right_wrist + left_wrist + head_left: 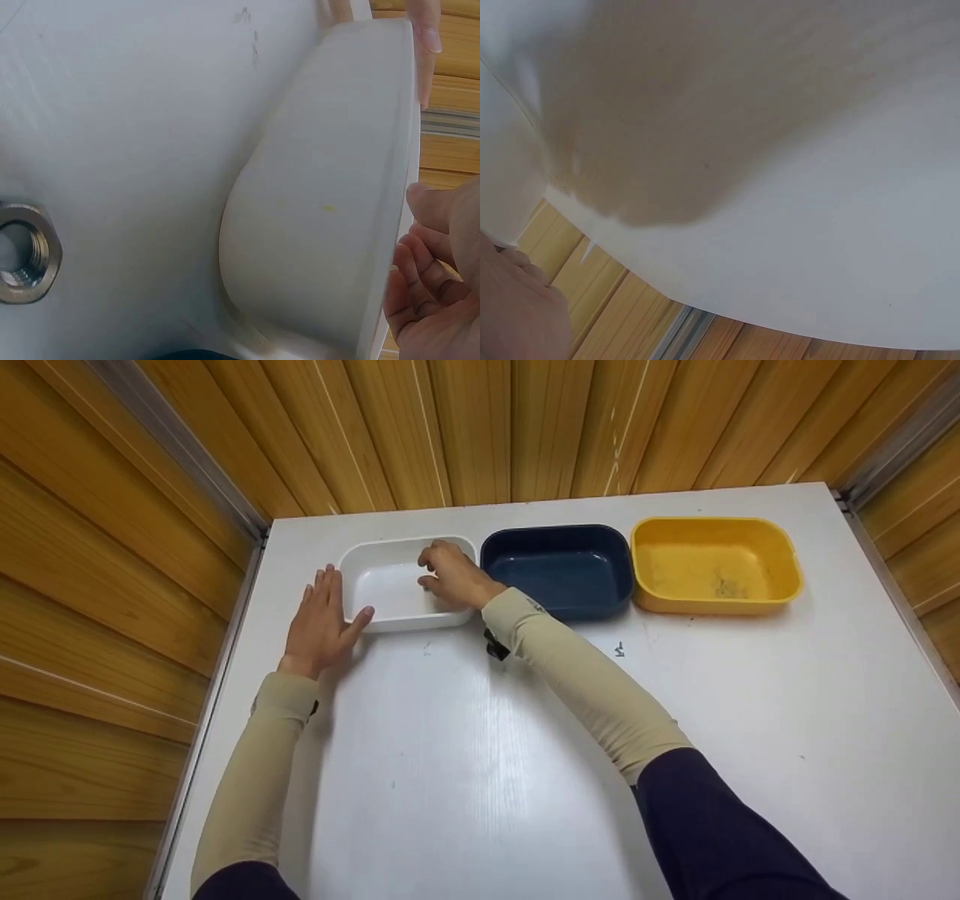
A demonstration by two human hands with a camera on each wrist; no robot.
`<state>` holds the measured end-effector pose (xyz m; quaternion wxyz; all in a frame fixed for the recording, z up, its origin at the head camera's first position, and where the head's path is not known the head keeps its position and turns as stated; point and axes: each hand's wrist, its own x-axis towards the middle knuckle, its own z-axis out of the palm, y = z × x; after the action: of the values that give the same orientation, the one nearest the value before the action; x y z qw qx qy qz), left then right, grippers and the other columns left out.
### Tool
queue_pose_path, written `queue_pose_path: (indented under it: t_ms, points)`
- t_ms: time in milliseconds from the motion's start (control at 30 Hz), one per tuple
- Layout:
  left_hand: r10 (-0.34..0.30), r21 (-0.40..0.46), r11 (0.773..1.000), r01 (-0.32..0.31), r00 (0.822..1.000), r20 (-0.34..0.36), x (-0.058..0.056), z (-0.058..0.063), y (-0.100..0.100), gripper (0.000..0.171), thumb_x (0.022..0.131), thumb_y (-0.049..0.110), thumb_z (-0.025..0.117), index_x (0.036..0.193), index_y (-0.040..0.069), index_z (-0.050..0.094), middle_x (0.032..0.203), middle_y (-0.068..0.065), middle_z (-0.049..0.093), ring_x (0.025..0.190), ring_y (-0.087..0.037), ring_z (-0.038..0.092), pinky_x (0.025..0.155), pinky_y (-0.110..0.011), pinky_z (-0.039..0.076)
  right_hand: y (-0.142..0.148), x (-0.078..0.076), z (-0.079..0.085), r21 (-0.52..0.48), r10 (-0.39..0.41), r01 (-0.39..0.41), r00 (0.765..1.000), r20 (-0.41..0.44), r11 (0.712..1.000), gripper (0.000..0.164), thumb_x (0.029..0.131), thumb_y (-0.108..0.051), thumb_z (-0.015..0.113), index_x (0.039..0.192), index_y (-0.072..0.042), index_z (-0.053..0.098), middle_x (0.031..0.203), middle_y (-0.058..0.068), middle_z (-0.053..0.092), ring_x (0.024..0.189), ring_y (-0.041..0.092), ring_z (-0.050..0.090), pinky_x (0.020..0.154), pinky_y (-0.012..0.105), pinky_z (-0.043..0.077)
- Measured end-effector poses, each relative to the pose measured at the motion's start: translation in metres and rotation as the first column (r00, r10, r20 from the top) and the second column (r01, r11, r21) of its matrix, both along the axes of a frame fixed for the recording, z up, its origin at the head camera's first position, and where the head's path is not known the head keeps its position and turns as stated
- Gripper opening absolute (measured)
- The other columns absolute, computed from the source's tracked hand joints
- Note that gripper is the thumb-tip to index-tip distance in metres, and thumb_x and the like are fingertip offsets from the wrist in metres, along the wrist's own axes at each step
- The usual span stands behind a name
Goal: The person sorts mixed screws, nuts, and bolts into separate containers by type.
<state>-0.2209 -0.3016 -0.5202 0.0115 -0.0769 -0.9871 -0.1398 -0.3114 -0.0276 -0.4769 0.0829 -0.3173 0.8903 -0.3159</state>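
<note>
A white plastic tub (390, 619) stands at the left of a row on the white table. My left hand (319, 619) lies along its left side, fingers straight, with the thumb at the front left corner of the rim. Over the tub's right part is my right hand (454, 577), its fingers loosely bent and a gap showing between thumb and forefinger. A tiny dark spot shows below that thumb, too small to identify. In the right wrist view, a metal hex nut (28, 253) appears at the left edge.
To the right of the white tub stand a dark blue tub (559, 574) and a yellow tub (716, 562) with dark smudges on its floor. Wood-plank walls (480, 435) border the white table (465, 780) at the back and sides.
</note>
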Motion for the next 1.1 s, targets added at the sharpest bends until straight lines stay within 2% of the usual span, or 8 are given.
queue_pose_path:
  t_ms: [367, 700, 1100]
  points:
    - [-0.001, -0.012, 1.0, 0.001, 1.0, -0.005, 0.0, 0.0, 0.002, 0.104, 0.106, 0.07, 0.041, 0.168, -0.008, 0.01, 0.178, -0.026, 0.01, 0.167, -0.04, 0.007, 0.136, -0.052, 0.007, 0.011, 0.0, 0.009, 0.004, -0.012, 0.012, 1.0, -0.026, 1.0, 0.033, 0.105, -0.014, 0.068, 0.131, 0.007, 0.069, 0.12, 0.022, 0.068, 0.113, 0.032, 0.062, 0.101, 0.04, 0.053]
    - [-0.006, -0.012, 1.0, 0.005, 1.0, -0.005, 0.0, 0.001, 0.0, 0.103, 0.106, 0.068, 0.042, 0.168, -0.008, 0.01, 0.177, -0.026, 0.01, 0.166, -0.042, 0.008, 0.136, -0.053, 0.007, 0.025, 0.007, 0.021, -0.028, -0.009, 0.009, 1.0, -0.004, 1.0, 0.033, 0.106, -0.015, 0.067, 0.134, 0.003, 0.069, 0.121, 0.02, 0.066, 0.111, 0.029, 0.063, 0.096, 0.037, 0.056]
    - [-0.004, -0.01, 1.0, 0.004, 1.0, -0.001, 0.002, 0.002, 0.001, 0.103, 0.106, 0.069, 0.041, 0.168, -0.008, 0.009, 0.178, -0.026, 0.009, 0.166, -0.042, 0.007, 0.136, -0.053, 0.007, 0.04, 0.017, 0.026, -0.054, 0.002, -0.002, 1.0, -0.004, 0.999, 0.034, 0.107, -0.018, 0.067, 0.134, 0.002, 0.068, 0.125, 0.022, 0.066, 0.112, 0.029, 0.063, 0.097, 0.038, 0.054]
